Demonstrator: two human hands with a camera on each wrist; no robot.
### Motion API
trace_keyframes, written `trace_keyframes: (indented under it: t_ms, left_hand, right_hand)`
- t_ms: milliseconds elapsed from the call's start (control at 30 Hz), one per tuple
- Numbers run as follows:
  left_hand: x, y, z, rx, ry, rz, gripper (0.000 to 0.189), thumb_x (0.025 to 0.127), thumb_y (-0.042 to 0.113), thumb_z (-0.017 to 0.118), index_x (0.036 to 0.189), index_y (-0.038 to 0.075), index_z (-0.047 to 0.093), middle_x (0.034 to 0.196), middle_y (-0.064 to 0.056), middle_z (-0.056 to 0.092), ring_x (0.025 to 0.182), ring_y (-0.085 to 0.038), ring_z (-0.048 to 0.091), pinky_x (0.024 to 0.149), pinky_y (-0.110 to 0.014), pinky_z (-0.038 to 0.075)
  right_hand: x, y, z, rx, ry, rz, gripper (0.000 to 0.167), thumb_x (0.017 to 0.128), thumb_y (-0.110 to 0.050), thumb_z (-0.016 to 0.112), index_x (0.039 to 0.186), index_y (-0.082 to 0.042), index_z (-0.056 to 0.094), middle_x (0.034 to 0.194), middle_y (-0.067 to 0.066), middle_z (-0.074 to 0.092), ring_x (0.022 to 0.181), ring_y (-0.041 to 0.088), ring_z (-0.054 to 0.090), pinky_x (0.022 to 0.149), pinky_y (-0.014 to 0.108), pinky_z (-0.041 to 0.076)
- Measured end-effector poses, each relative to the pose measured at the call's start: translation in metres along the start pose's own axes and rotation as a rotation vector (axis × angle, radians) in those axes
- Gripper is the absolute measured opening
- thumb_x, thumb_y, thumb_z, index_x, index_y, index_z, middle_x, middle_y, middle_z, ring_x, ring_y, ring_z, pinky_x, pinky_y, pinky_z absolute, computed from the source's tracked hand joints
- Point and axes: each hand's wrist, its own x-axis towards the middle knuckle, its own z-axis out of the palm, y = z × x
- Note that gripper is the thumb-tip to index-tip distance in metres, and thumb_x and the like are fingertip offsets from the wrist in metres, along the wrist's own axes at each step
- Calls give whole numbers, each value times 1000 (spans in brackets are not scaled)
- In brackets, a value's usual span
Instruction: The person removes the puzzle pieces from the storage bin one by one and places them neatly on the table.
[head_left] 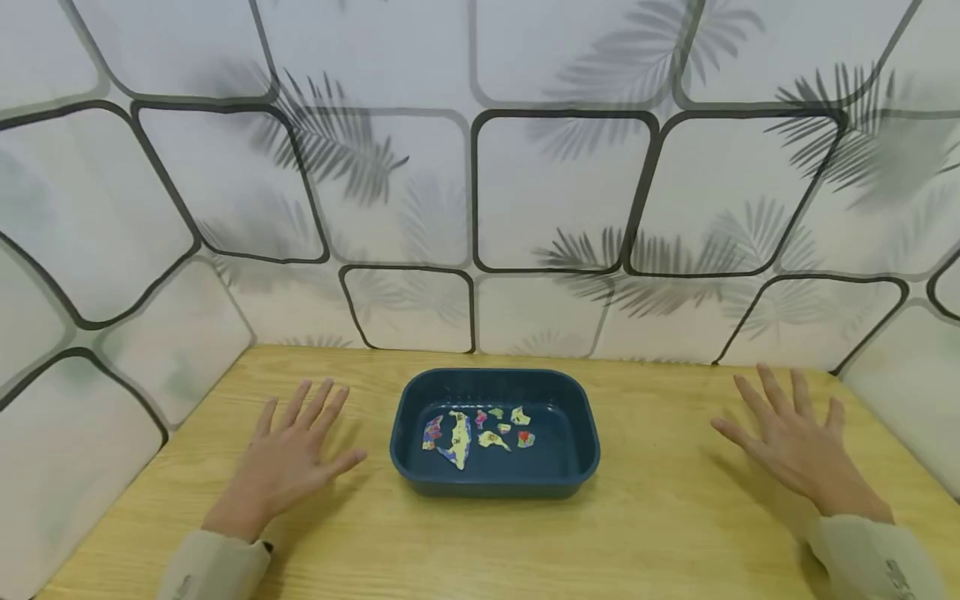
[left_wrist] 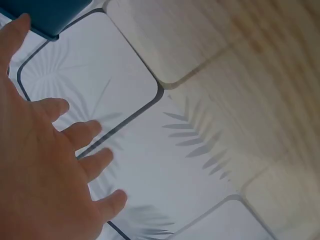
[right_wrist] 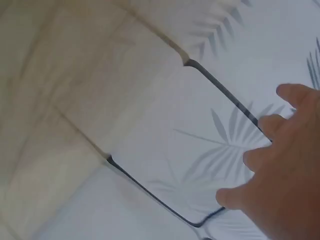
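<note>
A dark blue rectangular basin (head_left: 495,490) stands on the wooden table between the two hands. Several small, irregular paper-like pieces lie on its floor, among them a long pale yellow and blue piece (head_left: 460,440) and a small one with a red spot (head_left: 526,438). To the left of the basin, the left hand (head_left: 292,454) is held with fingers spread and nothing in it. Farther off on the right side, the right hand (head_left: 798,446) has its fingers spread too and holds nothing. In the left wrist view the basin's corner (left_wrist: 50,17) shows beyond the thumb.
The light wooden table (head_left: 660,533) runs back to a white wall (head_left: 555,192) patterned with dark rounded outlines and grey leaves. Side walls of the same pattern close in at left and right. Both forearms wear light sleeves (head_left: 217,567).
</note>
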Motion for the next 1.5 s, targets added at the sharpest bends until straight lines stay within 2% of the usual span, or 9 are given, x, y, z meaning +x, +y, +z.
trace_keyframes:
  t_ms: [67,167,233,300,467,1000,1167,1300,1500]
  left_hand:
    - [0,3,0,26,12,28,85,95,60,59,156,5,39,155,-19,44,142,-42,38,112,-69,21]
    - [1,6,-3,43,63,71,78,94,52,66,151,3,46,144,-18,56,130,-42,53,106,-68,34]
    - [5,8,-7,18,90,94,73,94,46,69,149,2,50,141,-17,59,126,-41,56,103,-66,38]
    - [10,10,-10,-40,121,125,68,94,42,71,145,1,53,138,-18,61,124,-42,58,100,-65,41]
    - [20,16,-14,-157,122,166,60,96,41,69,140,2,59,133,-20,63,121,-43,59,98,-64,44]
    - [31,35,0,-236,17,186,70,95,53,64,146,7,53,149,-19,50,133,-44,48,102,-67,39]
    - [32,38,2,-257,-17,198,74,95,56,62,149,7,49,156,-17,41,139,-46,40,106,-69,34]
    - [32,40,5,-254,-58,198,79,96,58,60,153,5,45,160,-17,36,143,-45,35,107,-70,31]
    - [32,42,5,-242,-92,203,84,98,58,57,155,0,39,163,-15,30,147,-41,29,111,-66,29]
  right_hand:
    - [0,0,-1,1,13,-15,81,106,-53,42,161,1,15,163,33,2,144,62,-5,98,86,-4]
    - [2,-5,-5,4,122,-78,72,105,-46,53,148,10,40,152,38,33,131,62,36,97,80,27]
    - [4,-10,-12,19,209,-117,61,101,-39,63,134,12,55,134,37,52,107,55,57,82,69,47]
    - [7,-17,-19,38,281,-146,50,98,-32,69,122,11,63,115,33,62,88,47,64,66,59,53]
    - [15,-32,-30,68,298,-163,41,95,-26,73,116,8,66,99,20,66,80,35,64,60,50,52]
    - [35,-78,-26,57,318,-306,36,84,-14,83,112,5,70,90,11,57,69,22,55,56,38,48]
    - [41,-89,-27,111,273,-336,37,86,-14,81,115,3,69,92,9,56,68,16,50,57,35,45]
    - [49,-99,-25,133,239,-411,40,85,-15,83,118,2,69,94,6,56,73,18,52,60,35,45]
    - [58,-110,-24,135,277,-542,42,79,-14,86,116,-1,70,92,1,56,76,17,53,59,33,45]
